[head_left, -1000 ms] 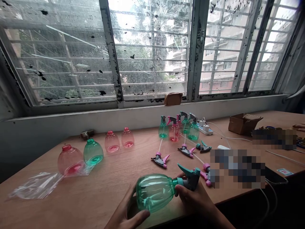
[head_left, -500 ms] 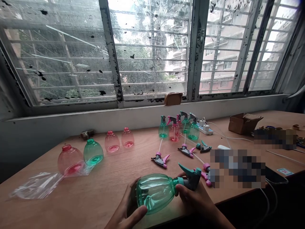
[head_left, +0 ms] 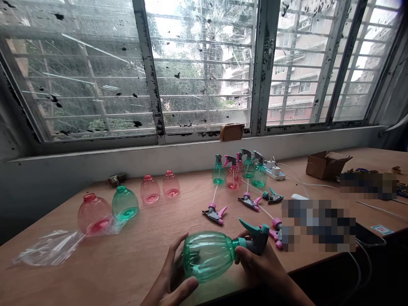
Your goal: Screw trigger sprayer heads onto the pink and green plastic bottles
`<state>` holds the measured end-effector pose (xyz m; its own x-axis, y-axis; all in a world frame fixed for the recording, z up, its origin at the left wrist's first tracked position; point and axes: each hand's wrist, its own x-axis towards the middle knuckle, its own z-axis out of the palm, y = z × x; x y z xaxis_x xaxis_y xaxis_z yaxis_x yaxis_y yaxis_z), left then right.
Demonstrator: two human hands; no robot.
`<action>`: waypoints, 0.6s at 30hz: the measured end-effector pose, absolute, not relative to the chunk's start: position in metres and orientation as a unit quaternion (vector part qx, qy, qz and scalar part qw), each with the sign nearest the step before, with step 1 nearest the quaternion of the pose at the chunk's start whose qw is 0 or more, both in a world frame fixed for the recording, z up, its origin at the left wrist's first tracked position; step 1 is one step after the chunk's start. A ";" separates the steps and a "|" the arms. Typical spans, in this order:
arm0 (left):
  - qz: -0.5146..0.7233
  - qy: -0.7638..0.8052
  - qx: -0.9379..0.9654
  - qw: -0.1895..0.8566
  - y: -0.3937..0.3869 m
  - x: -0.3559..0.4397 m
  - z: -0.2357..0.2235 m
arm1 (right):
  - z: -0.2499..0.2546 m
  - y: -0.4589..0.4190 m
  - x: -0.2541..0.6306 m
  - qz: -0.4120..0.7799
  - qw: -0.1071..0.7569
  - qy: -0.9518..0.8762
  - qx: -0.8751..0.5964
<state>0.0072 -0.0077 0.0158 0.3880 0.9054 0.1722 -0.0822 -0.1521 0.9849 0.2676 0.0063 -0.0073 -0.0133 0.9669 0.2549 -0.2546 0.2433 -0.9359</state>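
Observation:
A clear green spray bottle (head_left: 208, 257) lies tilted on its side between my hands, above the table's near edge, its base to the left. My left hand (head_left: 170, 276) cups the base end, with the thumb in front and the fingers behind. At the neck, my right hand (head_left: 255, 261) pinches the teal collar under the grey and teal trigger sprayer (head_left: 259, 238). The sprayer is seated on the neck. Beyond my hands, loose pink and grey trigger sprayers lie on the table, one (head_left: 215, 213) nearest the middle and another (head_left: 250, 201) farther back.
Uncapped pink bottles (head_left: 94, 214) and a green bottle (head_left: 125, 204) stand left, beside a plastic bag (head_left: 47, 248). Several spray bottles with sprayers (head_left: 232, 176) stand near the wall. A power strip (head_left: 276, 173), cardboard box (head_left: 327, 165), cables and blurred items occupy the right.
My left hand has shifted its fingers and thumb around the bottle's base, the bottle turning slightly. My right hand stays at the collar. Another person's hand at the far right has left the view.

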 end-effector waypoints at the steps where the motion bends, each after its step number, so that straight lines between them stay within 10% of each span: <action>1: 0.438 0.335 0.614 0.565 -0.008 0.006 0.016 | -0.007 0.006 0.268 0.500 0.606 -0.507 -0.355; 18: 0.388 0.325 0.675 0.537 -0.013 0.003 0.021 | -0.010 0.007 0.270 0.509 0.601 -0.510 -0.346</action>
